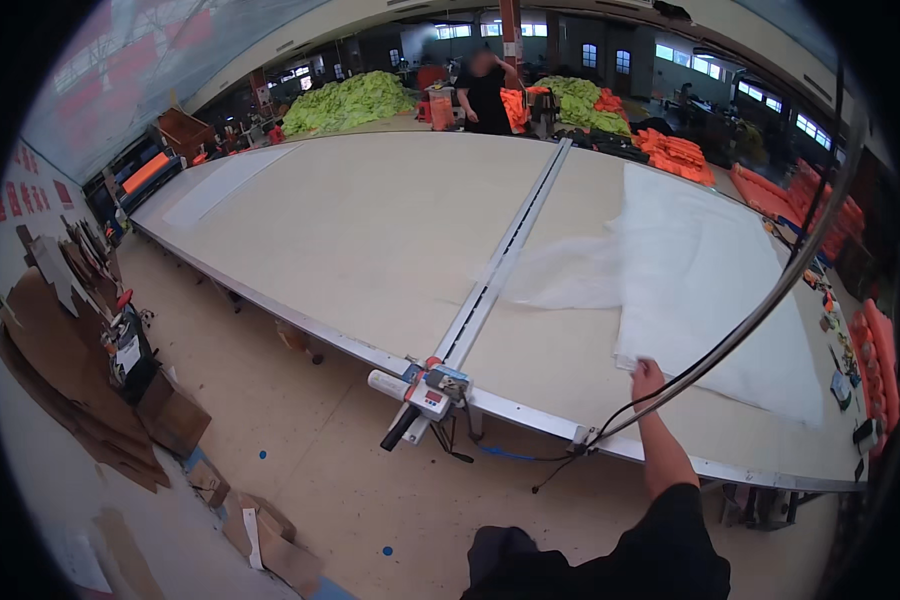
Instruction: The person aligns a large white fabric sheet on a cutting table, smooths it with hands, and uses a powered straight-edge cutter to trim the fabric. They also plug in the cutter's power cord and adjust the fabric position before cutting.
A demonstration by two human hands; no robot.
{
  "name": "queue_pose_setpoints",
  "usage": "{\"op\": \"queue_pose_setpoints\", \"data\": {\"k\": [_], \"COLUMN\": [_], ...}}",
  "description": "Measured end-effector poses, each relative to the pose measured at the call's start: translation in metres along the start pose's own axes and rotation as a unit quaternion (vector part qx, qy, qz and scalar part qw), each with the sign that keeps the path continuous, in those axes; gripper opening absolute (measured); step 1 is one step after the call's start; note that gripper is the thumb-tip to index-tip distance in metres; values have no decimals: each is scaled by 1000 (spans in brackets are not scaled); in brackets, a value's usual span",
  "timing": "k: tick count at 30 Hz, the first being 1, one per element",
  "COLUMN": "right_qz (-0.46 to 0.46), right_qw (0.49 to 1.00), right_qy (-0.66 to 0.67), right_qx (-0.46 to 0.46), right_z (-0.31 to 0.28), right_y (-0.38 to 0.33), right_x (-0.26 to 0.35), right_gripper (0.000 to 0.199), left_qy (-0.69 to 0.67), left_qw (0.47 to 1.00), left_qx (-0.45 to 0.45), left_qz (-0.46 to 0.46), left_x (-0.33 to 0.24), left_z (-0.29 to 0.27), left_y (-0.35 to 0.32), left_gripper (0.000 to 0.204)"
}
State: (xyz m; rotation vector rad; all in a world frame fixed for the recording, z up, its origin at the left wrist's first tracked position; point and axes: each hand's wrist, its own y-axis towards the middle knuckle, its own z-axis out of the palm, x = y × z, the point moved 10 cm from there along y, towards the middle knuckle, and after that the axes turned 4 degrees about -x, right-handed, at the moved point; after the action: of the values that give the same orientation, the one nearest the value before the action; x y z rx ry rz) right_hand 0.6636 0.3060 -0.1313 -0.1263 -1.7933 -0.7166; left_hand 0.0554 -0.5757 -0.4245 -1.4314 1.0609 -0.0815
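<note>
My right hand [647,376] reaches over the near edge of a long beige cutting table [370,230]. Its fingers are closed at the near left corner of a stack of thin white sheet material [710,290], which lies flat on the table's right part. A loose, sheer flap of the same white material [567,272] spreads left from the stack toward a metal rail [505,250]. This rail crosses the table, with a cutting machine [428,392] and its black handle at the near end. My left hand is out of view.
A curved metal pole with a cable [770,300] arches over the table's right side. Across the table stands a person in black [487,95], beside yellow-green [350,103] and orange cloth piles [673,153]. Cardboard [170,412] leans along the left wall.
</note>
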Motion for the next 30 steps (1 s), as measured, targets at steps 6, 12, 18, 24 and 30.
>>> {"op": "queue_pose_setpoints", "data": {"k": [6,12,18,24,30], "right_qz": [156,17,-222,-175,-160], "right_qw": [832,696,785,914,903], "right_qy": [-494,-216,55,-34,-286], "right_qx": [197,685,576,364,278], "right_z": [-170,186,468,646,694], "right_y": [-405,-605,-465,-334,-242], "right_x": [-13,143,462,435,290], "right_gripper": [24,26,16,17,25], "left_qy": [-44,56,7,100,269], "left_qw": [999,997,998,992,918], "left_qx": [8,31,-49,3,-28], "left_qz": [-9,31,32,-77,289], "left_x": [-101,-284,-407,-485,-908], "left_z": [-97,-169,-276,-247,-108], "left_y": [98,171,255,359,437], "left_gripper": [42,43,39,38,74]}}
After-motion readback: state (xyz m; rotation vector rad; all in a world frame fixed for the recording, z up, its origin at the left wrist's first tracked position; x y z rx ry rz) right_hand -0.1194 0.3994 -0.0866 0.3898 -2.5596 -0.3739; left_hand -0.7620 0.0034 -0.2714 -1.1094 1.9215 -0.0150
